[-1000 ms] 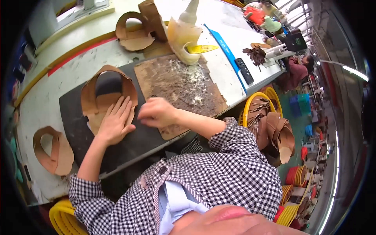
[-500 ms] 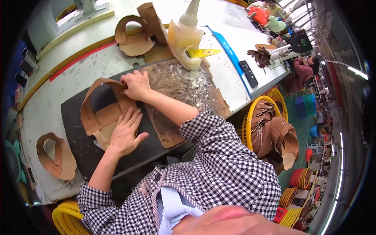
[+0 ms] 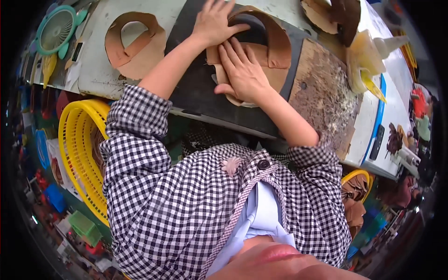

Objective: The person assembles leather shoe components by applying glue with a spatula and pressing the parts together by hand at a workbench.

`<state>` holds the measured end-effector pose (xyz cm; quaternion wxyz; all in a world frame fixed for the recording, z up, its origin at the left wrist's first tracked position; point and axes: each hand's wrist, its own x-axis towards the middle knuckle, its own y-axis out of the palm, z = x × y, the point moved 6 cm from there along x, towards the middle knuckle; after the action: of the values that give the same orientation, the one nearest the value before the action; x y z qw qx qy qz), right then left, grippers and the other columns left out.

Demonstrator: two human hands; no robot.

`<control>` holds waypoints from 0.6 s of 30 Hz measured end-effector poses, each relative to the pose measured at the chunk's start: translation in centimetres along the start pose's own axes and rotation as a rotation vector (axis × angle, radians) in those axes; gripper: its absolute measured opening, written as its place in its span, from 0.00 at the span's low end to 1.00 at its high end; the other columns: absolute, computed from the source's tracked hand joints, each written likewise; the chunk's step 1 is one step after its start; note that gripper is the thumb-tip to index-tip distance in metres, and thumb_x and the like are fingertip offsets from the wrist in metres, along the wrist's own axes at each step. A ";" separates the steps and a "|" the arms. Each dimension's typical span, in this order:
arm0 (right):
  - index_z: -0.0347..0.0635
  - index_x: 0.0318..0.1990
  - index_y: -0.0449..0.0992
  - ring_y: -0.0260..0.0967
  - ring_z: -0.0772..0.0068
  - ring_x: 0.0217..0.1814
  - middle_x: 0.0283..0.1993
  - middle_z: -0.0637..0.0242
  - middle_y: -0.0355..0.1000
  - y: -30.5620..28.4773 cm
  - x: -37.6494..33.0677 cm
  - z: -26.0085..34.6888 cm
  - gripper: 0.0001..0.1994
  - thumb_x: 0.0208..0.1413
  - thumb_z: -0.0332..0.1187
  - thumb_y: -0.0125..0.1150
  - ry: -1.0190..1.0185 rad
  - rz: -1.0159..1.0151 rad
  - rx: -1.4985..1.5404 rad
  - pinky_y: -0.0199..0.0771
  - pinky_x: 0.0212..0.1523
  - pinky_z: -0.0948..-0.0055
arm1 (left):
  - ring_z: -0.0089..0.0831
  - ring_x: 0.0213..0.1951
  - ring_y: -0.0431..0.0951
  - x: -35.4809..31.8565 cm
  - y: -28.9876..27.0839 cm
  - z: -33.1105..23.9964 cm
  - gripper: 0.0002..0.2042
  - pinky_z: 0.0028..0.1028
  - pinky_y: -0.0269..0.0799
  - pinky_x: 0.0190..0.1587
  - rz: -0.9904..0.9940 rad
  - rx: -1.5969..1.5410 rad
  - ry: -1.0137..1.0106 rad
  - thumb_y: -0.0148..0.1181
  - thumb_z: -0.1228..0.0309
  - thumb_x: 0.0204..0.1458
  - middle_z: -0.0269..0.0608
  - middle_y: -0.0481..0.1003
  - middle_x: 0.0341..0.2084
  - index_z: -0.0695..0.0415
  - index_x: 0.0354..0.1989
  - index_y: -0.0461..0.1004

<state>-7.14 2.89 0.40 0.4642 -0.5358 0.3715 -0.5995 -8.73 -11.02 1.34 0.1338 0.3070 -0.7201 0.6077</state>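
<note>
A brown shoe-upper-like leather piece, with a curved strap making a loop and a paler panel, lies on a black mat. My right hand rests flat on its panel, fingers together but stretched out, thumb out to the left. Beyond it, my left hand is spread at the upper left end of the loop, its thumb pointing right over the opening. Its fingertips are at the picture's upper edge. Part of the left end of the piece is covered by both hands.
A similar leather piece lies left of the mat. To the right are a stained board, a glue bottle and a black remote. Yellow baskets stand below the table's edge; a green fan is far left.
The view has swung left. My right hand has left the far side of the strap and now lies flat on the panel. My left hand has moved from the panel to the loop's far left end.
</note>
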 end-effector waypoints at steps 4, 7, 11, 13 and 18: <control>0.33 0.59 0.51 0.36 0.53 0.67 0.65 0.56 0.43 0.3 -0.1 1.6 0.49 0.38 0.69 0.37 -0.082 0.137 0.053 0.45 0.57 0.45 | 0.38 0.53 0.62 -1.6 -0.1 2.7 0.20 0.40 0.60 0.49 -0.054 0.214 -0.178 0.54 0.57 0.46 0.36 0.67 0.48 0.42 0.49 0.67; 0.31 0.59 0.51 0.36 0.52 0.67 0.65 0.53 0.44 -0.4 -0.3 2.3 0.50 0.38 0.70 0.36 -0.122 0.152 0.051 0.42 0.59 0.45 | 0.41 0.54 0.59 -0.6 -1.2 1.2 0.19 0.41 0.56 0.53 0.017 -0.089 -0.098 0.54 0.57 0.46 0.43 0.65 0.50 0.54 0.44 0.69; 0.30 0.59 0.48 0.34 0.50 0.68 0.64 0.46 0.40 -0.8 -2.2 4.4 0.53 0.36 0.73 0.33 -0.243 0.318 0.219 0.37 0.61 0.46 | 0.36 0.50 0.66 -0.5 -0.4 0.7 0.14 0.38 0.61 0.49 -0.081 0.386 -0.027 0.51 0.63 0.48 0.37 0.70 0.45 0.45 0.45 0.70; 0.29 0.58 0.50 0.38 0.49 0.67 0.63 0.45 0.44 -1.5 -3.4 5.1 0.51 0.39 0.72 0.37 -0.291 0.409 0.395 0.38 0.62 0.50 | 0.35 0.46 0.70 0.0 -0.6 0.7 0.12 0.36 0.63 0.48 -0.006 0.209 -0.009 0.50 0.67 0.47 0.39 0.73 0.40 0.48 0.42 0.72; 0.35 0.43 0.72 0.73 0.72 0.34 0.38 0.60 0.73 -9.3 -6.9 -2.8 0.20 0.48 0.42 0.57 0.154 -0.097 1.267 0.72 0.36 0.75 | 0.42 0.45 0.69 -3.6 -12.7 3.5 0.15 0.35 0.61 0.51 -0.143 0.096 -0.214 0.56 0.78 0.37 0.46 0.72 0.39 0.56 0.38 0.75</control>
<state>-11.39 12.10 6.69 0.6353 -0.1292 -0.0472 -0.7599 2.36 -14.27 8.54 0.0841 0.4267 -0.6766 0.5942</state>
